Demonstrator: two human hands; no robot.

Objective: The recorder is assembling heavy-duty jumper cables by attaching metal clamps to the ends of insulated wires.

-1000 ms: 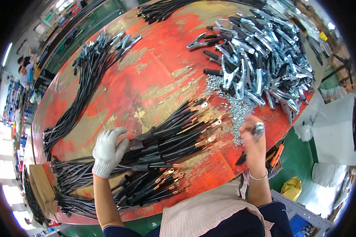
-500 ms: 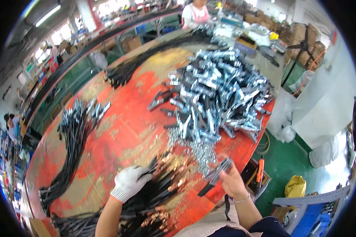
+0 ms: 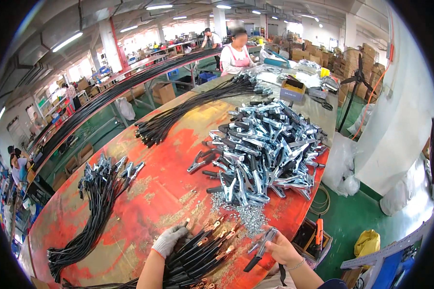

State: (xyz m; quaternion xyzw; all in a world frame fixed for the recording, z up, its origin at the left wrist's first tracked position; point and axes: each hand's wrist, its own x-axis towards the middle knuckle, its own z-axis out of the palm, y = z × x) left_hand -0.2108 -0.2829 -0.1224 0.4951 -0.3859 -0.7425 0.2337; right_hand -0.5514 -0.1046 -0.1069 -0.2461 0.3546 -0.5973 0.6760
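Red-patched tabletop [image 3: 154,202], green floor [image 3: 345,216] alongside. Right hand [image 3: 282,249] holding metal clamp [image 3: 262,248] above near-right edge. Gloved left hand [image 3: 170,240] at copper-lugged black cables [image 3: 200,255], near edge; grip cannot be told. Clamp pile [image 3: 265,149] along right edge.

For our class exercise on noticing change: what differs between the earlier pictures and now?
The gloved left hand has moved along the black cables toward their copper ends and now appears to grip one. The view has tilted up. The right hand still holds a clamp; the clamp pile stayed put.
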